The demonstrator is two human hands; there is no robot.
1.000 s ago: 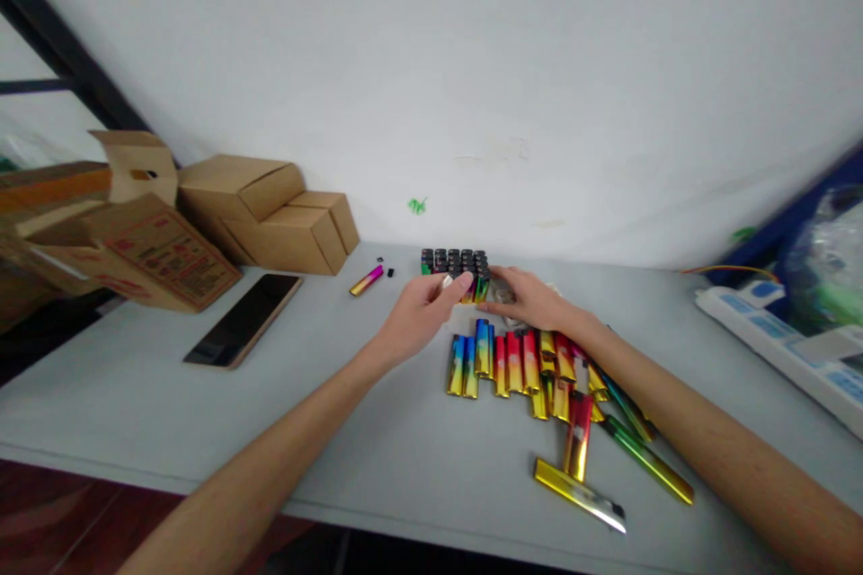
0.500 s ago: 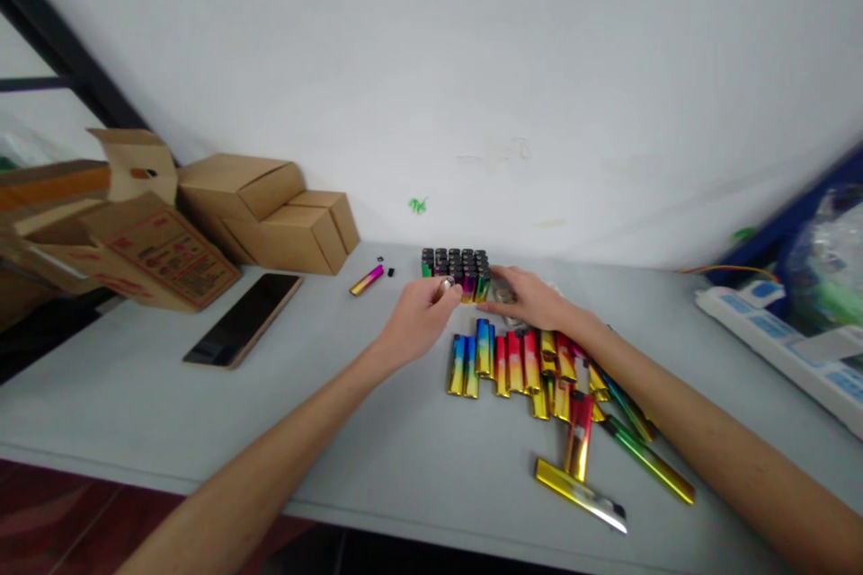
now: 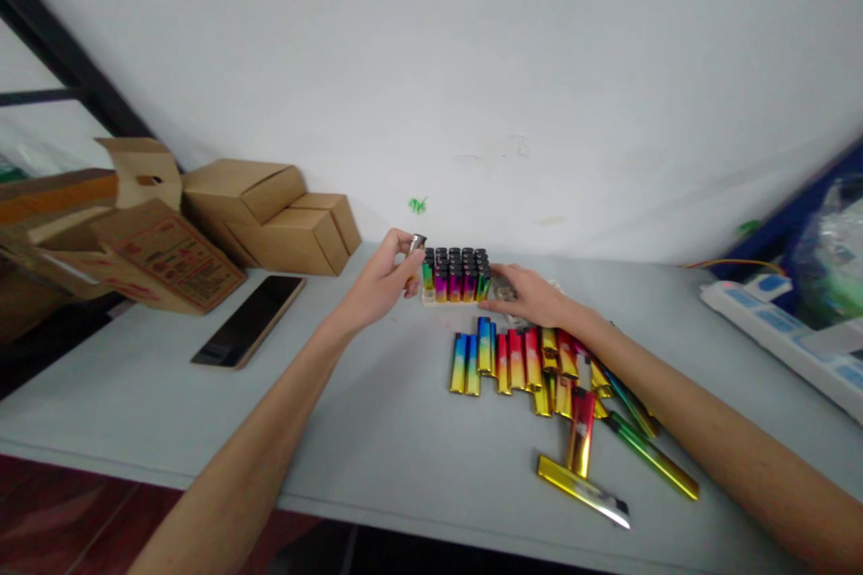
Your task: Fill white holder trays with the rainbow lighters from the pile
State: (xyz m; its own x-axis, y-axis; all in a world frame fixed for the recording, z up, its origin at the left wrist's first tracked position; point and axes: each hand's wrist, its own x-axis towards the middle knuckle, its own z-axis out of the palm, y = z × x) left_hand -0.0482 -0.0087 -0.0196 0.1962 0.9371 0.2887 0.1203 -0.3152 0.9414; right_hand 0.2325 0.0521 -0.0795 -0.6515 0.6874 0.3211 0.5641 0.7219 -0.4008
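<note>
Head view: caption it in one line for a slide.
Left hand lifts a lighter beside a tray of lighters; right hand steadies the tray.

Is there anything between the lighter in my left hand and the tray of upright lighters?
Nothing visible. The left hand holds a lighter up just left of the tray of upright lighters, with only open air between them. The right hand rests against the tray's far right side, out of that path.
</note>
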